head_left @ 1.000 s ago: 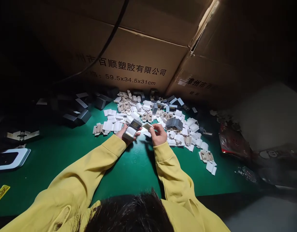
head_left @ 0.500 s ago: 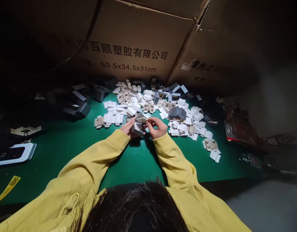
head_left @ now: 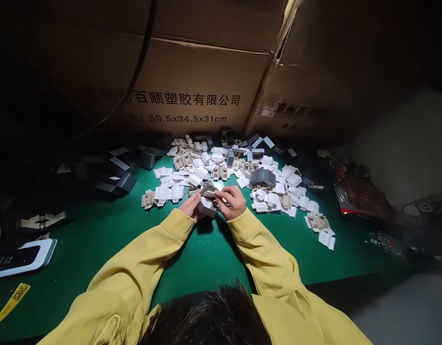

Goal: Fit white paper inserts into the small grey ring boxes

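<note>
My left hand [head_left: 191, 208] and my right hand [head_left: 231, 202] meet over the green table [head_left: 98, 230], both in yellow sleeves. Between them they grip a small grey box [head_left: 207, 201] with a pale insert, tilted, the left hand cupping it from below and the right pinching at its top edge. Just beyond the hands lies a spread of white and tan folded card inserts [head_left: 221, 170], with a closed grey box [head_left: 262, 177] among them.
Large brown cartons [head_left: 192, 81] with printed lettering wall off the back. Dark grey boxes [head_left: 116, 172] are heaped at the left. A phone on a white pad [head_left: 21, 258] and a yellow tape [head_left: 10, 302] lie at the near left. Dark bags [head_left: 361, 203] sit at the right.
My hands came together: the right hand, which held a card insert apart from the box, now pinches at the box in my left hand. The box has tilted.
</note>
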